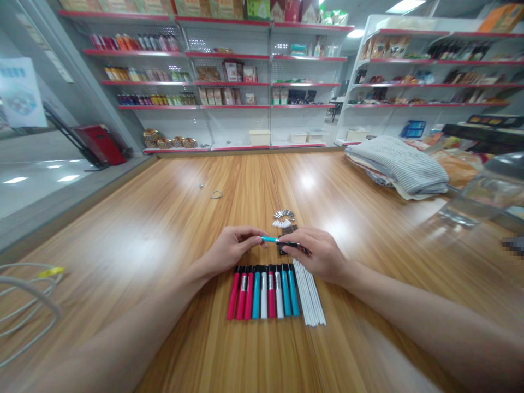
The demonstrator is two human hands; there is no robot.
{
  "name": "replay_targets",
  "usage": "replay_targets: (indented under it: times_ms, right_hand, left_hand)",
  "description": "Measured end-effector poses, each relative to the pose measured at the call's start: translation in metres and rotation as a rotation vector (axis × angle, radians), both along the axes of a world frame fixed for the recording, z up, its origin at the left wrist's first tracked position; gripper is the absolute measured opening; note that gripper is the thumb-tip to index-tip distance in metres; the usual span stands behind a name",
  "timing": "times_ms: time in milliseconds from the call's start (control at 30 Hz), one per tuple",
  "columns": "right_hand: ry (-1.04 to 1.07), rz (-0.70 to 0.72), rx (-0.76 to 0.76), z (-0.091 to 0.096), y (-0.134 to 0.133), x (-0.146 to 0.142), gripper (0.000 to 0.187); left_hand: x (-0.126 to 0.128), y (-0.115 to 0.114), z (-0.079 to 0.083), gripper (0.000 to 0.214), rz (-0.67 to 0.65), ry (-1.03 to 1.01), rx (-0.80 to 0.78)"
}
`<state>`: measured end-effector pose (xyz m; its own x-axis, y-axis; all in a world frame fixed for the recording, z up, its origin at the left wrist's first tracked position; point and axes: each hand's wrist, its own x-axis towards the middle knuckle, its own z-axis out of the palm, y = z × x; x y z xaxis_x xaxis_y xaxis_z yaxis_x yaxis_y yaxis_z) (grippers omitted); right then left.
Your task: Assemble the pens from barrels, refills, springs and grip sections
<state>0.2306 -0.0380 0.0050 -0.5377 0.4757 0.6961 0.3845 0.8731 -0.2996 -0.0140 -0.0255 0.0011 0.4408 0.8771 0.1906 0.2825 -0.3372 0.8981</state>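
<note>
A bright blue pen-like tube (269, 239) is held level between my hands. My left hand (233, 246) pinches its left end between thumb and fingertips. My right hand (317, 252) is closed around the other end, where a dark part shows between the fingers. Just below lies a row of several pink, blue and white tubes with black tops (264, 295). Long thin white rods (309, 297) lie beside the row, under my right hand. Beyond my hands are small silver pieces (284, 214), short white pieces (281, 223) and dark pieces (290, 231), partly hidden by my right hand.
A wooden table (172, 218) spreads around my hands. Folded striped cloth (403, 164) and a clear container (475, 191) stand at the right. A pale cable (30, 295) lies at the left, and a small ring (216, 194) farther back. Stocked shelves (229, 84) stand behind.
</note>
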Motion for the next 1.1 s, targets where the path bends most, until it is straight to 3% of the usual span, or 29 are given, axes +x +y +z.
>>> replay_targets:
  times_ms: [367, 1100]
  right_hand:
    - [0.024, 0.070, -0.046, -0.0005, -0.0019, 0.0014, 0.021]
    - [0.105, -0.077, -0.001, 0.0005, 0.0000, 0.0005, 0.016]
  left_hand:
    - [0.0010, 0.0008, -0.0026, 0.023, -0.065, 0.023, 0.021]
    - [0.0051, -0.0052, -0.0008, 0.024, -0.103, 0.131, -0.115]
